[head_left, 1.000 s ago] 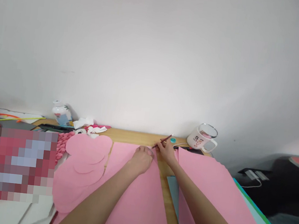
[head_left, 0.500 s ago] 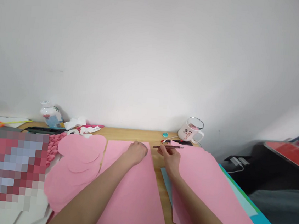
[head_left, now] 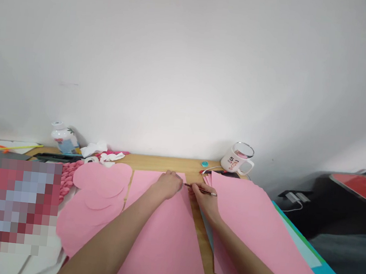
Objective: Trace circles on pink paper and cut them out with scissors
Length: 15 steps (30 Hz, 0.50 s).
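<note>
Pencil [head_left: 209, 193] is pointing over the pink paper sheet [head_left: 165, 246] near its far right corner; the right hand [head_left: 207, 202] is pinching it between fingertips. The left hand [head_left: 167, 186] is resting on the sheet, fingers curling; their grip is staying unclear.

The light-brown wooden bench [head_left: 160, 163] carried a long, flat pink paper sheet [head_left: 165, 244]. Left of that sheet lay overlapping, round-edged pink paper cut-outs [head_left: 102, 178]; past its far left corner were crumpled white tissues [head_left: 94, 149] and, farther left, a white plastic bottle with a blue label [head_left: 65, 140]. Right of the sheet spread fanned pink paper sheets [head_left: 253, 218]; past its far right corner sat a small round teal disc [head_left: 204, 163] and, farther right, a white silver-rimmed mug [head_left: 231, 160].
</note>
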Each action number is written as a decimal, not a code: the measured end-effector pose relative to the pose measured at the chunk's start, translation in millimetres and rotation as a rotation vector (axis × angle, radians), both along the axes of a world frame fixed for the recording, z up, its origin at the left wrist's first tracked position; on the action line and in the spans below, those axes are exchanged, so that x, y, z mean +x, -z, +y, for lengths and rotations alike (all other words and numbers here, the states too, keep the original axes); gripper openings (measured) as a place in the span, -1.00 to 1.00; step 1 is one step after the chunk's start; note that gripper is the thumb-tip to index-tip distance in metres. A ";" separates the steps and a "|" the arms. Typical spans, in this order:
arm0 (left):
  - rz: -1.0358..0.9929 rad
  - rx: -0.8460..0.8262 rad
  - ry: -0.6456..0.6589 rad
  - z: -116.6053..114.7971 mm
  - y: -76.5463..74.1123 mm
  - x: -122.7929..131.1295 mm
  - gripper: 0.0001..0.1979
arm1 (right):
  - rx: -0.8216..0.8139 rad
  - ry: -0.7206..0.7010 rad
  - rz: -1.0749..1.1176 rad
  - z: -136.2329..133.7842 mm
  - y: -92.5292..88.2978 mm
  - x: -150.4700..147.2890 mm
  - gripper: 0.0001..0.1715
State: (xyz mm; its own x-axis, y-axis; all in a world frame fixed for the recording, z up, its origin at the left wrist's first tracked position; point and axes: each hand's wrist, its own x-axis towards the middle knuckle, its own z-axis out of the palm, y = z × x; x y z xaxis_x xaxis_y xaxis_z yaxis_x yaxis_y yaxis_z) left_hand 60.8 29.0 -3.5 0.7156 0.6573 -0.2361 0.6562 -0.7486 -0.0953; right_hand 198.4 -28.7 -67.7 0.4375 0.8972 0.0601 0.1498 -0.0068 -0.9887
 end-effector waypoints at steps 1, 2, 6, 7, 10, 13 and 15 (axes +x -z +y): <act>0.001 -0.001 -0.008 0.3 -0.2 0.4 -0.80 | -0.006 -0.006 -0.006 -1.7 0.6 -0.7 -0.70; 0.004 -0.003 -0.018 0.7 -0.6 1.0 -0.78 | -0.010 -0.011 -0.015 -3.9 1.3 -1.6 -0.69; 0.027 -0.030 -0.030 4.0 -3.4 3.2 -0.73 | -0.010 -0.008 -0.092 -16.4 2.2 -8.6 -0.68; 0.033 -0.039 -0.026 5.2 -4.1 3.5 -0.73 | -0.004 -0.008 -0.121 -20.0 2.0 -11.3 -0.69; 0.048 -0.066 -0.016 8.4 -6.3 4.0 -0.74 | 0.027 -0.020 -0.211 -29.7 1.2 -20.2 -0.71; 0.050 -0.084 -0.025 10.7 -7.8 4.0 -0.73 | 0.059 -0.050 -0.288 -36.0 1.9 -27.4 -0.71; 0.046 -0.086 -0.038 12.1 -8.0 4.0 -0.71 | 0.076 -0.076 -0.325 -38.2 3.1 -30.7 -0.71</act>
State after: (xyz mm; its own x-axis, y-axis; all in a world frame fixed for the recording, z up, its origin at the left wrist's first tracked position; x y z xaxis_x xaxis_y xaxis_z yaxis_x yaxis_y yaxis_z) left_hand 64.8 41.1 4.6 0.6774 0.6598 -0.3252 0.6810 -0.7297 -0.0621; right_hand 167.7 -66.9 -70.8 0.3167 0.9140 0.2537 0.4549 0.0883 -0.8862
